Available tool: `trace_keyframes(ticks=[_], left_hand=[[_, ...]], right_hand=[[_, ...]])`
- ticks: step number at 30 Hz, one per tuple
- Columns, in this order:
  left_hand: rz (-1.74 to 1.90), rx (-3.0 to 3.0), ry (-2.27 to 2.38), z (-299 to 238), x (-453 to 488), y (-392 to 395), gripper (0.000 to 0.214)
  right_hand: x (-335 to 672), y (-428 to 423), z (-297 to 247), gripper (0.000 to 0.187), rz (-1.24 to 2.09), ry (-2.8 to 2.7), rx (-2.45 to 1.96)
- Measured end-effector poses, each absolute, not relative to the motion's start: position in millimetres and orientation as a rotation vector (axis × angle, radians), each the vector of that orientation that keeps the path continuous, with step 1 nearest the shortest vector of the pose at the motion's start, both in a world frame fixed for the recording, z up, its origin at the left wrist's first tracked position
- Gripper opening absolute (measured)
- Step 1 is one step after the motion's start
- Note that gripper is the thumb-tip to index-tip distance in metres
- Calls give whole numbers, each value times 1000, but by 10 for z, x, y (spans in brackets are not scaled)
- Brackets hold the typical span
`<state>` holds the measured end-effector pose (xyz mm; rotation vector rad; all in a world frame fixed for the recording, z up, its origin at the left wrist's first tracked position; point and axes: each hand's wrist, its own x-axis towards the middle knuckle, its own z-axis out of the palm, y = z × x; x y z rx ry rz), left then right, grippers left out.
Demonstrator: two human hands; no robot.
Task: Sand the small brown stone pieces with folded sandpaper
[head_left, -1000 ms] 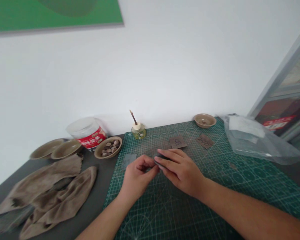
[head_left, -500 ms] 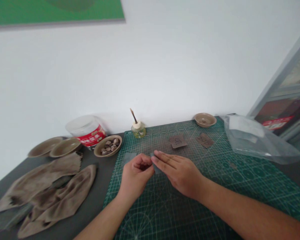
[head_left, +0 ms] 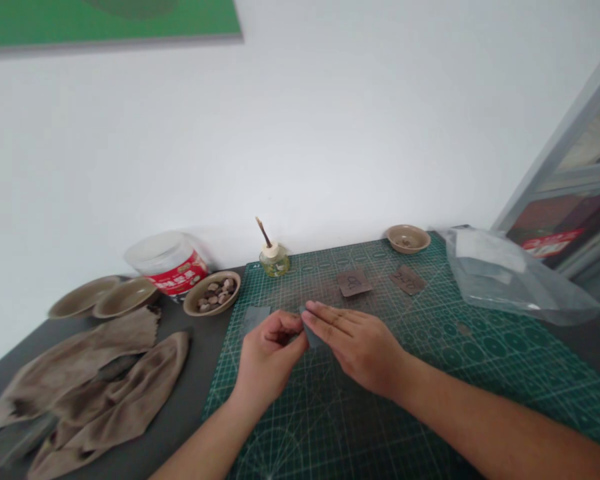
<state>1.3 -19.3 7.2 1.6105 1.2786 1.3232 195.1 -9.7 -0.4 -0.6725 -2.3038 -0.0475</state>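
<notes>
While holding the small grey sheet [head_left: 311, 337] between both hands, right hand [head_left: 356, 350] with straight fingers lying along it, left hand [head_left: 273, 353] curled with its grip hidden, keep pressure even, just above the green cutting mat [head_left: 485, 380], away from the grey square [head_left: 254, 319] beyond the left hand.

No text reads in full. The plastic tub [head_left: 166, 261] at ten o'clock from the person's right hand [head_left: 355, 353] bears a red label [head_left: 177, 273] with white print, too blurred to read. The red sign [head_left: 550, 243] at two o'clock carries pale characters, also illegible. A brown square [head_left: 353, 283] at twelve o'clock and another [head_left: 407, 280] at one o'clock show dark marks, unreadable. The green cutting mat [head_left: 485, 373] has grid lines; its small print cannot be confirmed.
</notes>
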Motion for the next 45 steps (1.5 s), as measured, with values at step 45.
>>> trace_keyframes(ticks=[45], left_hand=[[1374,1591,1185,65,33,-204,9]], right_hand=[[1882,-148,-31,53,478,-2083,-724]])
